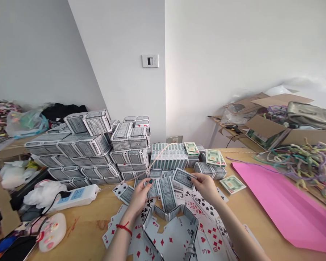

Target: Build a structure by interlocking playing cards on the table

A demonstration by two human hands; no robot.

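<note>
My right hand [206, 186] pinches a playing card [183, 178], patterned grey back up. The thumb and fingers of my left hand [138, 197] are closed on the edge of a playing card [153, 190], also back up. Between my hands another card [167, 194] stands out lengthwise, its lower end near an open frame made of folded cards [154, 235]. That frame has a notched, heart-like outline and rests on loose cards. Face-up playing cards [212, 237] lie spread beneath and around it. Whether the two back-up cards on the left are joined, I cannot tell.
Stacked blocks of folded cards [84, 145] stand at the back left. Green card boxes [233, 184] sit to the right, beside a pink sheet [285, 206] and tangled yarn [304, 163]. A power strip [77, 197] and a white, pink-marked object [53, 232] are at left.
</note>
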